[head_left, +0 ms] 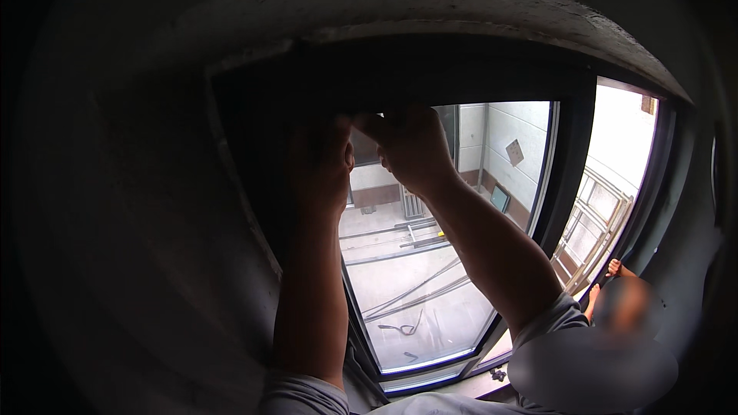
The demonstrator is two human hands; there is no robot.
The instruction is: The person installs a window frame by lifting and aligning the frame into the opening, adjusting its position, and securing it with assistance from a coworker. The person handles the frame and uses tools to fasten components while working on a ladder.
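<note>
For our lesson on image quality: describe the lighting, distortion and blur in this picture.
Head view: strong backlight through the window glass leaves both hands, left and right, in dark silhouette; the window frame bows from the fisheye lens; corners fade to black; the person at lower right is blurred.

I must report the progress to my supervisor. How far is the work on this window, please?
Looks done: the dark window frame stands in the concrete opening, and the glass pane sits in it. In hand: the left hand and the right hand are both raised to the top frame bar, fingers pressed together there; what they grip is too dark to tell. What is left cannot be judged; another person waits at the lower right.
</note>
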